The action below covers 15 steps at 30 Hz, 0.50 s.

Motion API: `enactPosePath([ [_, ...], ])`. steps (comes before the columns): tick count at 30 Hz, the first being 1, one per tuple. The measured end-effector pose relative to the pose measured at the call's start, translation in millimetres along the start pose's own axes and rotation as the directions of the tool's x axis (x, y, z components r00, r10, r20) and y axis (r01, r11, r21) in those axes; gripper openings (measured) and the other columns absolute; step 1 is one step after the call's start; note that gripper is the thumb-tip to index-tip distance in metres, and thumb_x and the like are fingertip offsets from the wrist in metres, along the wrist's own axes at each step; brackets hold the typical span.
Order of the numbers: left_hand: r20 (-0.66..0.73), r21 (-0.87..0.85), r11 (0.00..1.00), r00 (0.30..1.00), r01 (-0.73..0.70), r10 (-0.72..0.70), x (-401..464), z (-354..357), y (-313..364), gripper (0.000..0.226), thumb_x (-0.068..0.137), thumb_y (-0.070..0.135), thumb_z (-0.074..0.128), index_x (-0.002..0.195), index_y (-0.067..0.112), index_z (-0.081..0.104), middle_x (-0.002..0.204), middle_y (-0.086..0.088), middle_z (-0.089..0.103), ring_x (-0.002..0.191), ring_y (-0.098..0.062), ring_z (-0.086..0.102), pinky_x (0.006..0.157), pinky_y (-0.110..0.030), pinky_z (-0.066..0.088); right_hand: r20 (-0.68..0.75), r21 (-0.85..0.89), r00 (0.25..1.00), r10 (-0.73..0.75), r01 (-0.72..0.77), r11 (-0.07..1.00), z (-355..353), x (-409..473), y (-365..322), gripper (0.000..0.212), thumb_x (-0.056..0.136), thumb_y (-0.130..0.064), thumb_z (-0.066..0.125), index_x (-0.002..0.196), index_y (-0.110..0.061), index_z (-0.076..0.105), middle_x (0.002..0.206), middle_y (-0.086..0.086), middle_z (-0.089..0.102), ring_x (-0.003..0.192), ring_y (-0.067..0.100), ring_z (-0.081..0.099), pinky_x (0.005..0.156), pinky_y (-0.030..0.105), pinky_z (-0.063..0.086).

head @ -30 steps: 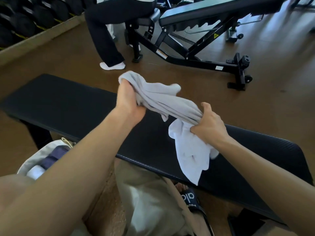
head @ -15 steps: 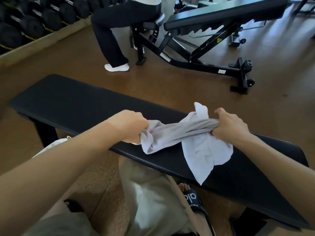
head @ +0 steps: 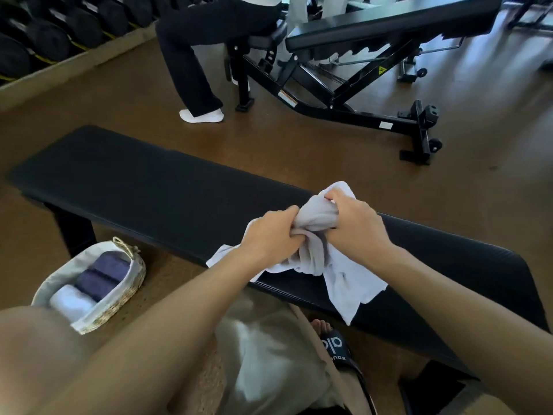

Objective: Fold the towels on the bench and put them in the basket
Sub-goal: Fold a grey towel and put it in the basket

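A crumpled white towel [head: 344, 280] lies bunched on the near edge of the black flat bench [head: 149, 187], one corner hanging over the front. My left hand [head: 272, 235] and my right hand [head: 353, 223] are both shut on the bunched top of the towel, knuckles almost touching. The woven basket [head: 131, 283] with a white liner sits on the floor at the lower left, below the bench; it holds two rolled dark blue towels [head: 101, 274] and one white towel [head: 70, 301].
Behind the bench stands a black adjustable bench [head: 359, 94] with a person seated on it, a white-socked foot [head: 202, 115] on the brown floor. Dumbbells [head: 45, 34] line the far left. My sandalled foot [head: 335, 345] is under the bench's near edge.
The towel came down from mid-air onto the bench. My hands, held apart with the towel stretched between them, have drawn together at its bunched middle. The basket has come into view.
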<state>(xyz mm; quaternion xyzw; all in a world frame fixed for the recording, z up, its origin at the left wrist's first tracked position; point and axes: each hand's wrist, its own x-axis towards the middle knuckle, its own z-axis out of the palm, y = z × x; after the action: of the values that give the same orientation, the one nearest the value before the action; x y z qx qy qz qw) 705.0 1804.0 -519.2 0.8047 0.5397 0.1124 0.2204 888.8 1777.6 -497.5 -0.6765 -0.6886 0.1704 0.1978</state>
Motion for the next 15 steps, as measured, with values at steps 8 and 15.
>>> enactPosePath([
  [8, -0.353, -0.538, 0.843, 0.908, 0.001, -0.226, 14.1, -68.0, -39.4, 0.005, 0.092, 0.023, 0.058, 0.092, 0.018, 0.058, 0.083, 0.005, 0.066, 0.073, -0.005, 0.057, 0.064, -0.019, 0.047, 0.108, -0.367, 0.963, 0.249, -0.194, 0.910, -21.6, -12.3, 56.6, 0.031, 0.092, -0.014, 0.055, 0.118, -0.022, 0.042, 0.101, -0.002, 0.057, 0.081, 0.022, 0.054, 0.055, 0.032, 0.036],
  [15, 0.033, 0.081, 0.979, 0.983, -0.185, 0.183, -0.8, -80.2, -46.9, 0.014, 0.080, 0.019, 0.057, 0.085, 0.027, 0.047, 0.078, 0.007, 0.054, 0.072, -0.014, 0.051, 0.066, -0.043, 0.051, 0.057, -0.701, 0.992, 0.109, -0.038, 0.713, -43.7, 2.7, 19.8, 0.067, 0.082, -0.016, 0.065, 0.142, -0.014, 0.035, 0.132, 0.011, 0.046, 0.123, 0.032, 0.048, 0.098, 0.042, 0.042],
])
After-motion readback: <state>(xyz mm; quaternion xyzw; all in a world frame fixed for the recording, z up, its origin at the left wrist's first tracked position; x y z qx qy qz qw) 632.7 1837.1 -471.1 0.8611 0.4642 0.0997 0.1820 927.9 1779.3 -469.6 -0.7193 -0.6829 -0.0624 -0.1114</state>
